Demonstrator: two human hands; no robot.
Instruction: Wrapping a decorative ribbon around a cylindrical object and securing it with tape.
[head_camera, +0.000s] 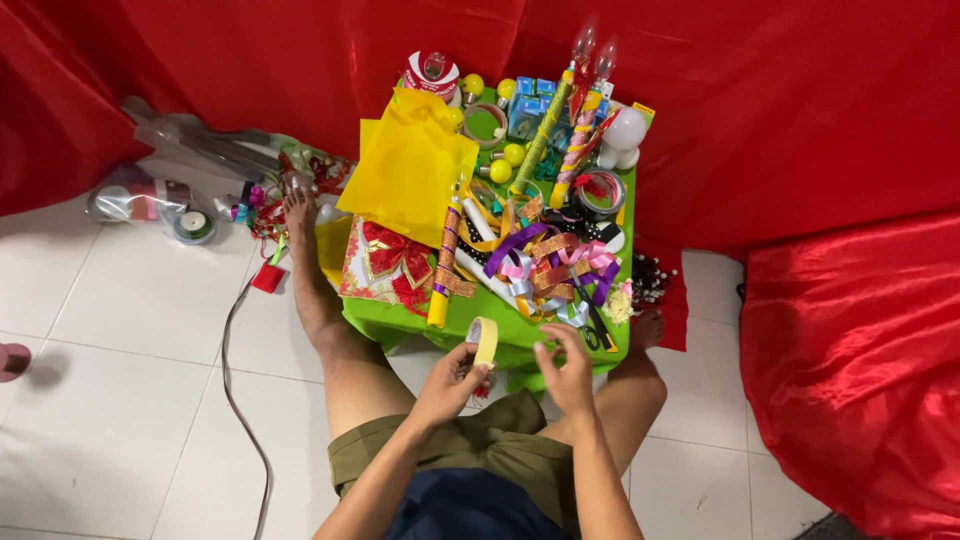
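- Left hand (447, 385): fingers grip the lower edge of the yellow tape roll (485, 341), held upright by the green table (400, 320) front edge.
- Right hand (568, 375): fingers pinched together just right of the roll; contact cannot be told.

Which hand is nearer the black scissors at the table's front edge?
Right. The right hand is just below-left of the scissors; the left hand is farther left, holding the yellow tape roll.
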